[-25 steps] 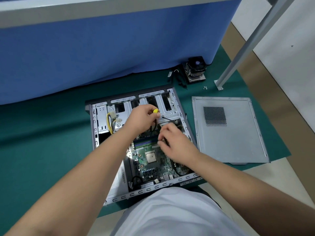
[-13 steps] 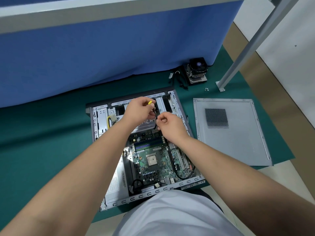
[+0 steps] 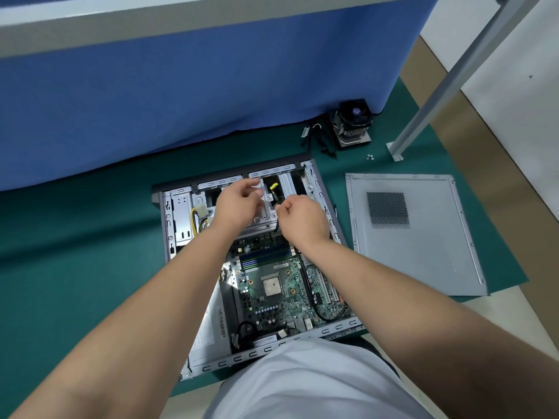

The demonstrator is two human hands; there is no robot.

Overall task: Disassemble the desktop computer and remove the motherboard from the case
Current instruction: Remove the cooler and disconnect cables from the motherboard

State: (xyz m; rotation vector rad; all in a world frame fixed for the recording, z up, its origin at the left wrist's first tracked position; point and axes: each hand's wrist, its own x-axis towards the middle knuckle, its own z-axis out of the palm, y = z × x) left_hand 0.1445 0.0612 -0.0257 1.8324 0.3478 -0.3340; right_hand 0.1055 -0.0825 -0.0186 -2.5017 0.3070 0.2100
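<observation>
The open computer case (image 3: pixel 169 225) lies flat on a green mat. Its green motherboard (image 3: pixel 272 285) sits inside with the bare CPU socket in the middle. A black cable with a yellow connector (image 3: pixel 273 186) rises over the drive cage at the case's far end. My right hand (image 3: pixel 302 216) pinches that black cable just below the connector. My left hand (image 3: pixel 239 204) hovers beside it over the metal cage, fingers loosely spread and blurred, apart from the yellow connector.
The removed side panel (image 3: pixel 408 231) lies to the right of the case. A CPU cooler (image 3: pixel 352 122), loose black cables (image 3: pixel 317 137) and small screws (image 3: pixel 369 157) lie at the back by a blue cloth partition. A metal table leg (image 3: pixel 396 149) stands at the back right.
Both hands moved from the motherboard's upper edge to the far drive cage, carrying the yellow-tipped cable along. My left hand has let go of the connector; my right hand now holds the cable.
</observation>
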